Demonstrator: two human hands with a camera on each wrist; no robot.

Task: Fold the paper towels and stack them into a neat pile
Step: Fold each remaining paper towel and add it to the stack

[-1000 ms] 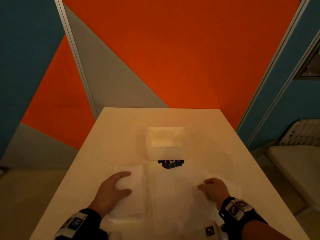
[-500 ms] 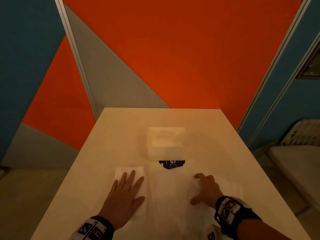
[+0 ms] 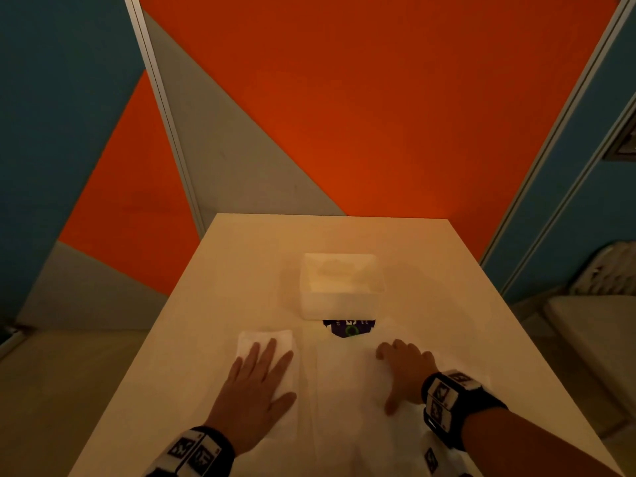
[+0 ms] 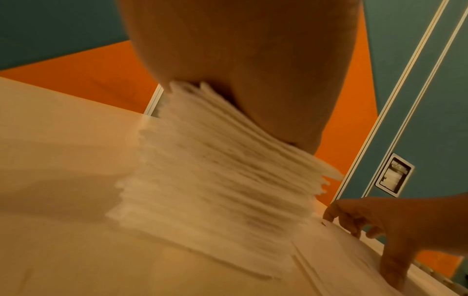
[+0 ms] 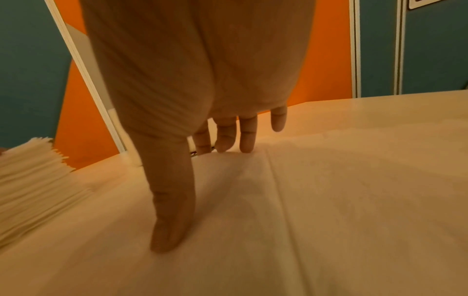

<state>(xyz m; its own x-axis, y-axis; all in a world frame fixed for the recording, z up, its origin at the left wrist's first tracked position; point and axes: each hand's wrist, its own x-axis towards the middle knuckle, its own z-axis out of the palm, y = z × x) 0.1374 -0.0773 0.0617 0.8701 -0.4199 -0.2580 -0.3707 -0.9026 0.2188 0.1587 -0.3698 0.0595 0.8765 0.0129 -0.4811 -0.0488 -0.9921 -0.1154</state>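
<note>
A stack of folded white paper towels (image 3: 266, 340) (image 4: 215, 170) lies on the table near its left front. My left hand (image 3: 258, 383) rests flat on top of it, fingers straight and spread. To the right, a larger white paper towel sheet (image 3: 344, 401) (image 5: 329, 200) lies spread on the table with a crease running through it. My right hand (image 3: 402, 370) (image 4: 375, 222) presses on this sheet; its thumb (image 5: 172, 220) is spread wide and its fingertips (image 5: 225, 144) touch the paper near the far edge. Nothing is pinched.
A white open box (image 3: 340, 287) with more towels stands at the table's middle. Purple packaging (image 3: 349, 329) peeks out just in front of it. The pale table (image 3: 241, 256) ends close to the left of the stack. A chair (image 3: 592, 325) stands off to the right.
My left hand went from curled over the stack to lying flat on it. My right hand slid left and forward across the loose sheet.
</note>
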